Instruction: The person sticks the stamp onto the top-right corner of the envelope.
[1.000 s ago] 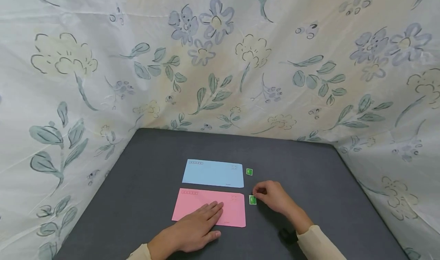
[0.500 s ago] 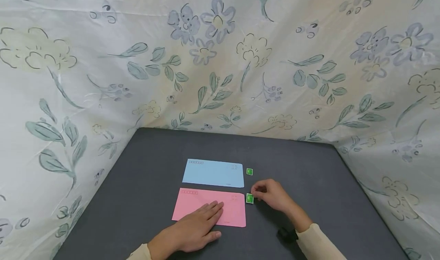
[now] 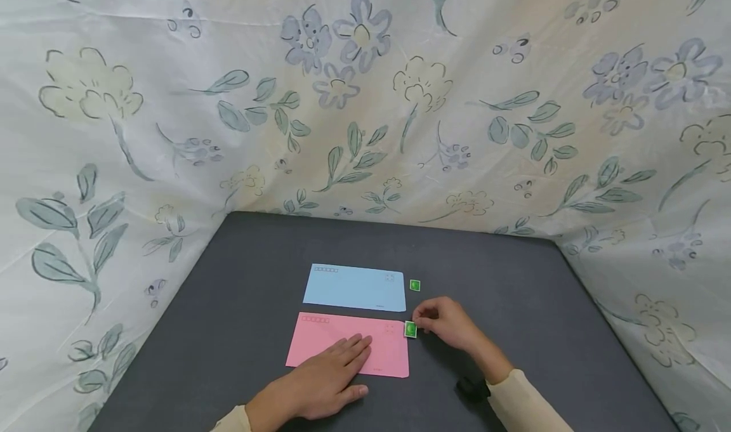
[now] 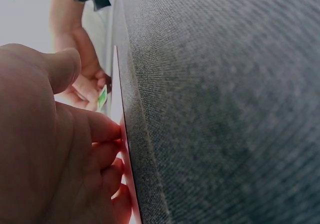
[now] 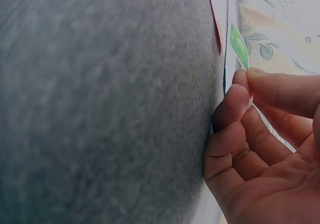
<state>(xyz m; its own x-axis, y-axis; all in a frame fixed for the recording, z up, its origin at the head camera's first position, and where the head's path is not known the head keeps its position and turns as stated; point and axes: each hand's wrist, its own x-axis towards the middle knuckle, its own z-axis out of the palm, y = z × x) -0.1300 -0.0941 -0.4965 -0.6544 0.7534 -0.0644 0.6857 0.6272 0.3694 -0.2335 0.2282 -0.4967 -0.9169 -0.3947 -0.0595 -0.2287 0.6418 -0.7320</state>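
A pink envelope [image 3: 348, 340] lies on the dark cloth, its lower left part under my left hand [image 3: 325, 381]. That hand rests on the paper with straight fingers. My right hand [image 3: 448, 323] pinches a green stamp [image 3: 410, 329] by its edge, between thumb and forefinger. In the head view the stamp overlaps the envelope's right edge. The right wrist view shows the stamp [image 5: 240, 45] tilted up off the surface, beyond the fingertips. Printed marks on the envelope's upper right corner sit just left of the stamp.
Behind the pink envelope lies a blue envelope [image 3: 354, 288]. A second green stamp [image 3: 415, 285] rests on the cloth just to its right. Dark cloth [image 3: 274, 242] covers the table, and floral curtains [image 3: 365, 102] hang around its back and sides.
My right hand has moved slightly left, carrying the pinched stamp from beside the pink envelope to its right edge. The left hand has stayed in place.
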